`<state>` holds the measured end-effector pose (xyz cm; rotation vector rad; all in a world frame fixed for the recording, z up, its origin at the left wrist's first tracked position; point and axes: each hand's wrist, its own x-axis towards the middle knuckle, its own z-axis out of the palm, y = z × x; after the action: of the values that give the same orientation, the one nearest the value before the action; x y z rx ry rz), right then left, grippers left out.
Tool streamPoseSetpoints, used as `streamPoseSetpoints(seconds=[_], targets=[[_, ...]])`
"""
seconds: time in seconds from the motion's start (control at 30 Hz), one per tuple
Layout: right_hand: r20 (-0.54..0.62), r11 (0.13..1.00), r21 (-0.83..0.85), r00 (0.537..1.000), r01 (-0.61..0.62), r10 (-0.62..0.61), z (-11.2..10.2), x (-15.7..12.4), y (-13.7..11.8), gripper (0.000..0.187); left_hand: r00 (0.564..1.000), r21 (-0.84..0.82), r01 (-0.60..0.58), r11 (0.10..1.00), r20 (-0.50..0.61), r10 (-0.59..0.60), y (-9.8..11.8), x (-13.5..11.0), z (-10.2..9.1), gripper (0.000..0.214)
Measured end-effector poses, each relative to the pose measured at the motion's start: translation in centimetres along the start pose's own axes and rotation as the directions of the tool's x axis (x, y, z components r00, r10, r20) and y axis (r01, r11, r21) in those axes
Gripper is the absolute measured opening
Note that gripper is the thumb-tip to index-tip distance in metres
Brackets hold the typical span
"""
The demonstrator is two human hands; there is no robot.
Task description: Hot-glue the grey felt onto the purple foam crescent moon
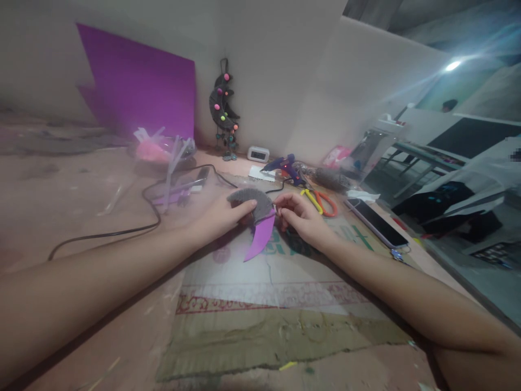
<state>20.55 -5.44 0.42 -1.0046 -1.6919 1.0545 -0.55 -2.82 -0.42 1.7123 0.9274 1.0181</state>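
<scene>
My left hand (pixel 240 212) grips a dark grey, ribbed crescent moon (pixel 256 201), thumb on top and the other fingers hidden beneath. From its lower right side hangs a curved purple piece (pixel 260 239) that tapers to a point. Close by on the right, my right hand (pixel 299 214) has its fingers curled, thumb and forefinger together at the crescent's edge. What they pinch, if anything, is too small to make out. Both hands are above a printed cardboard sheet (pixel 260 277).
Behind the hands lie a blue glue gun (pixel 285 165), orange-handled scissors (pixel 325 203) and a small white clock (pixel 259 155). A phone (pixel 378 222) rests at right. A decorated moon hanging (pixel 222 106) and a purple sheet (pixel 150 81) stand against the wall. A black cord (pixel 109 234) crosses the left side.
</scene>
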Motion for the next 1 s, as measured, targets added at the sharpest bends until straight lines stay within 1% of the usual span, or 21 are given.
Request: streamPoseSetpoints(seconds=[0.1, 0.23, 0.3, 0.43, 0.5, 0.57, 0.63, 0.7, 0.77, 0.9, 0.97, 1.0], targets=[[-0.023, 0.999, -0.033, 1.000, 0.007, -0.008, -0.06, -0.05, 0.06, 0.013, 1.000, 0.010, -0.003, 1.000, 0.002, 0.003, -0.03, -0.01, 0.00, 0.025], [-0.015, 0.995, -0.095, 1.000, -0.014, 0.012, -0.18, -0.03, -0.01, 0.027, 1.000, 0.009, -0.009, 1.000, 0.006, 0.009, 0.05, -0.10, -0.05, 0.028], [0.001, 0.992, -0.122, 1.000, -0.027, 0.028, -0.23, -0.01, -0.13, 0.031, 1.000, 0.007, -0.008, 1.000, 0.002, 0.008, 0.12, -0.14, -0.05, 0.030], [0.029, 0.968, -0.249, 0.999, -0.027, 0.036, -0.28, -0.02, -0.29, 0.031, 1.000, 0.038, 0.002, 0.999, -0.011, -0.002, 0.08, -0.11, -0.07, 0.033], [0.041, 0.943, -0.332, 0.999, 0.000, 0.015, -0.29, -0.04, -0.26, 0.030, 1.000, 0.076, 0.026, 0.997, 0.009, -0.026, 0.03, -0.11, -0.10, 0.038], [0.052, 0.926, -0.377, 0.999, 0.019, 0.001, -0.30, -0.07, -0.20, 0.029, 0.996, 0.115, 0.068, 0.991, 0.042, -0.073, 0.05, -0.18, -0.13, 0.044], [0.052, 0.922, -0.387, 0.999, 0.018, 0.002, -0.31, -0.13, -0.17, 0.029, 0.989, 0.150, 0.112, 0.982, 0.075, -0.124, 0.21, -0.32, -0.13, 0.047], [0.043, 0.924, -0.383, 0.999, 0.013, 0.004, -0.33, -0.22, -0.23, 0.029, 0.984, 0.176, 0.140, 0.974, 0.086, -0.157, 0.48, -0.49, -0.09, 0.046], [0.036, 0.924, -0.383, 0.999, 0.008, 0.006, -0.37, -0.30, -0.36, 0.030, 0.983, 0.193, 0.150, 0.970, 0.072, -0.166, 0.74, -0.60, -0.04, 0.046], [0.049, 0.921, -0.389, 0.999, 0.011, 0.008, -0.58, -0.43, -0.59, 0.028, 0.991, 0.180, 0.128, 0.975, 0.007, -0.131, 0.90, -0.62, 0.04, 0.044], [0.055, 0.893, -0.446, 0.998, 0.063, -0.043, -0.74, -0.56, -0.61, 0.025, 0.993, 0.157, 0.118, 0.981, -0.027, -0.115, 0.79, -0.57, 0.07, 0.043], [0.065, 0.860, -0.496, 0.993, 0.116, -0.097, -0.81, -0.66, -0.61, 0.024, 0.993, 0.142, 0.115, 0.983, -0.045, -0.110, 0.73, -0.54, 0.08, 0.042]])
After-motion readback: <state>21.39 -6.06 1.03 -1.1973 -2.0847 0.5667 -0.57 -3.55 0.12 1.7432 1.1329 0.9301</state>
